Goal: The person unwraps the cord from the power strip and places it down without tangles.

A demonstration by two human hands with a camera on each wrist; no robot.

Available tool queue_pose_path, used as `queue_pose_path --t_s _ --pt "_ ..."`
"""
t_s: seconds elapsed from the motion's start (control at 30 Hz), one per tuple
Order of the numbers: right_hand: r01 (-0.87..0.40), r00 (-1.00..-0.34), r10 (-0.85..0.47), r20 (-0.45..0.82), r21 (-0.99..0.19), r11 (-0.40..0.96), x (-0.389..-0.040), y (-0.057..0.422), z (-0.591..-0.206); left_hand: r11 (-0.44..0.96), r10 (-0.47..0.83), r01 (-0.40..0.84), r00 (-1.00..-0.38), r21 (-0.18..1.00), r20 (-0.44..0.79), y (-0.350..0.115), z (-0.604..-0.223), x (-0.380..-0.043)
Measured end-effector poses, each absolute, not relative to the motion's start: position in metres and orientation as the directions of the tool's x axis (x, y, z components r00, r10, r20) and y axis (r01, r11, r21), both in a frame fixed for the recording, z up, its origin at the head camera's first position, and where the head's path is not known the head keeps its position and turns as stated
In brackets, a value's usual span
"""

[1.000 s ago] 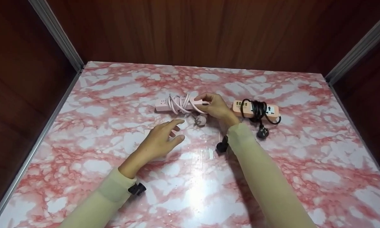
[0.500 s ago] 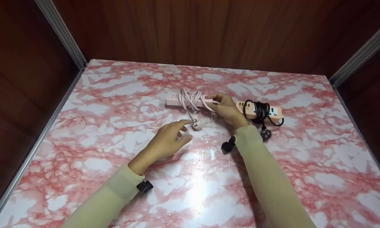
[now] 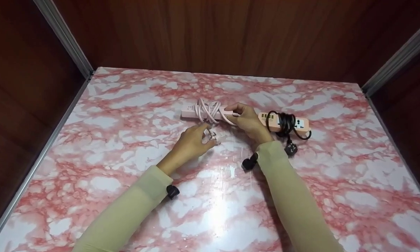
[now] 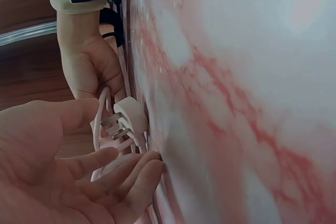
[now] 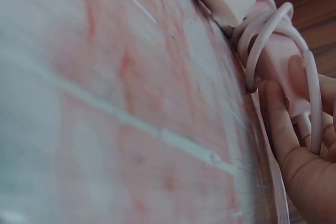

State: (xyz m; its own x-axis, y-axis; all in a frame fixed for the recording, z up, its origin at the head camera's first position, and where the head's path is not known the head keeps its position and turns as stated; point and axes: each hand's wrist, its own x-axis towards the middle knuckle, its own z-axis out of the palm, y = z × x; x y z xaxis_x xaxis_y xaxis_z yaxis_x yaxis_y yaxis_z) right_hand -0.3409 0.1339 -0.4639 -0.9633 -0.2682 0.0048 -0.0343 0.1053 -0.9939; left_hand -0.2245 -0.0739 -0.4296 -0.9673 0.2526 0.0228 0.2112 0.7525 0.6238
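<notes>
A pink power strip (image 3: 190,111) lies on the table with its pale pink cord (image 3: 210,110) wound several times around the middle. My right hand (image 3: 246,120) grips the strip's right end, thumb and fingers on either side of it in the right wrist view, where a loop of cord passes over them. In front of the strip, the cord's three-pin plug (image 4: 132,115) stands with its pins toward my left hand (image 3: 192,141). That hand's thumb and fingers are spread around the plug, with a gap showing between them in the left wrist view.
An orange power strip (image 3: 302,130) wrapped in a black cord (image 3: 286,122) lies just right of my right hand, its black plug (image 3: 291,149) toward me. Dark wood panels (image 3: 213,35) border the marbled red-and-white table (image 3: 125,115) at the back and sides.
The pink power strip shifted right with my right hand, and its plug turned. My left hand moved forward and right, bringing its fingers around the plug.
</notes>
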Motion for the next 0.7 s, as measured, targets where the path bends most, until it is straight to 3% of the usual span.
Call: queue_pose_path --t_s 0.3,0.53,0.7 --pt "-0.020 -0.945 -0.326 -0.015 -0.994 0.104 -0.335 0.134 -0.455 0.810 0.268 0.186 -0.961 0.556 -0.069 -0.061 -0.431 -0.232" --pt "-0.090 -0.954 -0.295 0.048 -0.987 0.132 -0.335 0.133 -0.460 0.804 0.312 0.288 -0.949 0.521 0.043 -0.063 -0.437 -0.234" --pt "-0.105 -0.958 -0.277 0.068 -0.987 0.118 -0.335 0.133 -0.460 0.779 0.298 0.288 -0.952 0.557 0.076 -0.067 -0.437 -0.233"
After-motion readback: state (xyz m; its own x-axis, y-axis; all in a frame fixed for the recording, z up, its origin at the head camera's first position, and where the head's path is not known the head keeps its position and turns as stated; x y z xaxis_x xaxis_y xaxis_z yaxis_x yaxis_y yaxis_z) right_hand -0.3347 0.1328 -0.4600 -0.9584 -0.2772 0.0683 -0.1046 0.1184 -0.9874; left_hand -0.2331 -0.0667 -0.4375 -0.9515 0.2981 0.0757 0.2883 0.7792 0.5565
